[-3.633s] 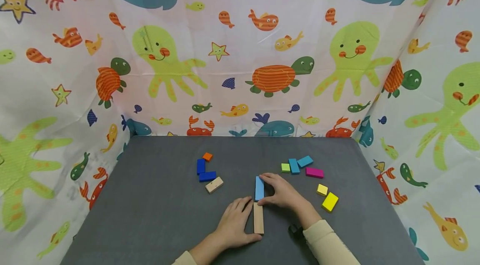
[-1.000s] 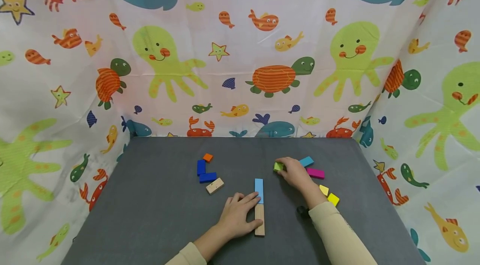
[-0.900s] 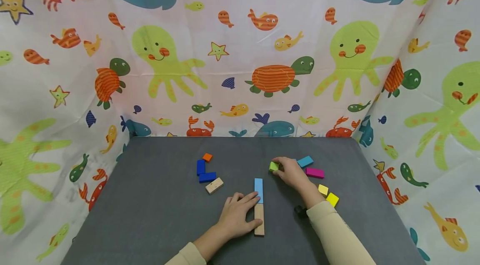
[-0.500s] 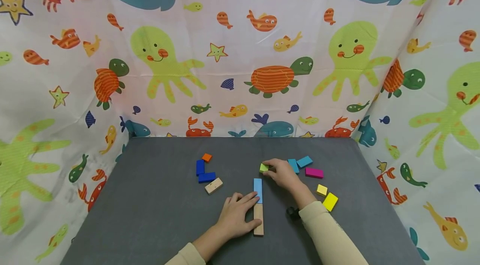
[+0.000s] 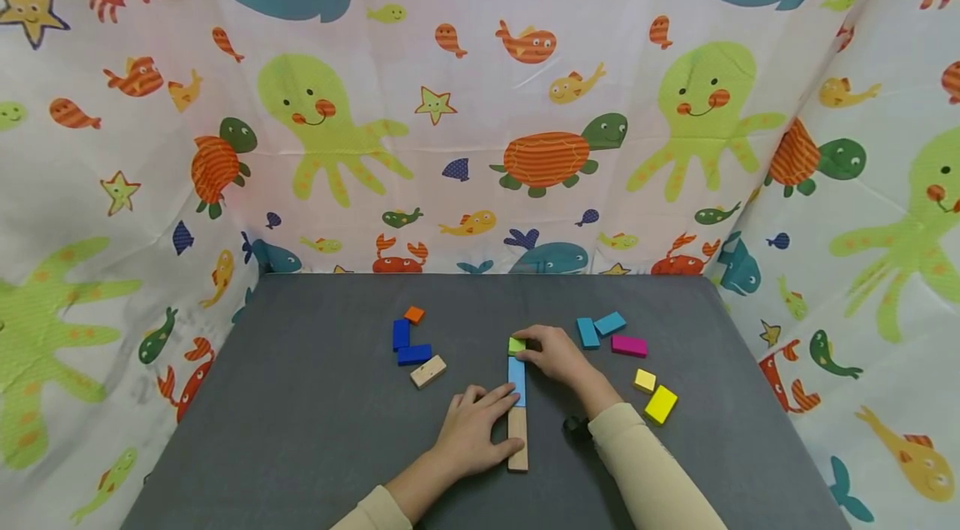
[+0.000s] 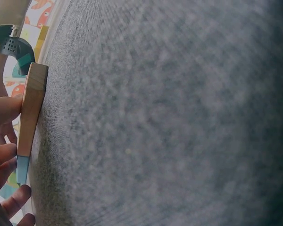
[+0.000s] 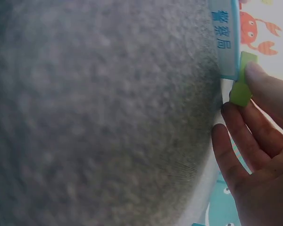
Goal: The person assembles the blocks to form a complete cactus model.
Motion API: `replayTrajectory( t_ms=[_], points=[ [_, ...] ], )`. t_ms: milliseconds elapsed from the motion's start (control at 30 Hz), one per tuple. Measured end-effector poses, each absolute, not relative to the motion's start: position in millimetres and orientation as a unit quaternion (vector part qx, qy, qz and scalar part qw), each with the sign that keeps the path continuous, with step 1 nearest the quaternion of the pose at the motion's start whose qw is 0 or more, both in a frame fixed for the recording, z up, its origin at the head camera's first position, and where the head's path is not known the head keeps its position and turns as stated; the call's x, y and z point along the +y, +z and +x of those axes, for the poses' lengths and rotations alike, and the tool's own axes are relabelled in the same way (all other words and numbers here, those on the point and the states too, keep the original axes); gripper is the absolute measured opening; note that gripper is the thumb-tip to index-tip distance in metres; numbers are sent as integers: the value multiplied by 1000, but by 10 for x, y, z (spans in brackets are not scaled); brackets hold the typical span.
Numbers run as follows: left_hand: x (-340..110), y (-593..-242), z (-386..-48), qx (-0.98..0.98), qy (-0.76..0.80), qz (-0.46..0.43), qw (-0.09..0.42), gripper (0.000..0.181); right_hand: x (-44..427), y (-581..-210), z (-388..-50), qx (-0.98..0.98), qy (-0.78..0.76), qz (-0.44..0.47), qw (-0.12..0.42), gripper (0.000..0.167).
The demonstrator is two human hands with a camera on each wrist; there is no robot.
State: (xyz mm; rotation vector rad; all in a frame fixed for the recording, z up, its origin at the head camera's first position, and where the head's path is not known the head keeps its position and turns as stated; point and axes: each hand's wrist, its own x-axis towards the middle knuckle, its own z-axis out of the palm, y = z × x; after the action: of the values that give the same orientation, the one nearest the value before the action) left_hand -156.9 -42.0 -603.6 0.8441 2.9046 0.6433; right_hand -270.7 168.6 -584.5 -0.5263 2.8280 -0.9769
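A light green block (image 5: 516, 346) is pinched between the thumb and fingers of my right hand (image 5: 557, 357). It stands at the far end of a light blue block (image 5: 516, 372), in line with it. A plain wood block (image 5: 517, 423) continues that row toward me. My left hand (image 5: 471, 434) lies along the row's left side, fingertips on the light blue block and thumb on the wood block. In the right wrist view the green block (image 7: 241, 94) shows a notched side, close to a blue block (image 7: 225, 42) with printed characters.
To the left lie an orange block (image 5: 414, 315), two dark blue blocks (image 5: 414, 355) and a wood block (image 5: 428, 372). On the right are two blue blocks (image 5: 588, 333), a magenta block (image 5: 628, 345) and two yellow blocks (image 5: 661, 404). A patterned curtain (image 5: 465, 180) encloses the grey table (image 5: 300, 430).
My right hand has taken the green block from the right-hand group and carried it left to the far end of the row. My left hand has moved slightly up, onto the light blue block.
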Motion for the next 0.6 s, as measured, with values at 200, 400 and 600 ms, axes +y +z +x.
replayTrajectory(
  t_ms=[200, 400, 600],
  points=[
    [-420, -6060, -1570, 939, 209, 272, 20, 68, 1687, -5882, -2701, 928, -326, -173, 58, 37],
    [-427, -6088, -1577, 940, 206, 270, 22, 68, 1688, -5899, -2702, 927, -319, -190, 52, 32],
    [-425, -6078, -1579, 940, 209, 268, 29, 69, 1680, -5894, -2696, 927, -317, -190, 59, 31]
  ],
)
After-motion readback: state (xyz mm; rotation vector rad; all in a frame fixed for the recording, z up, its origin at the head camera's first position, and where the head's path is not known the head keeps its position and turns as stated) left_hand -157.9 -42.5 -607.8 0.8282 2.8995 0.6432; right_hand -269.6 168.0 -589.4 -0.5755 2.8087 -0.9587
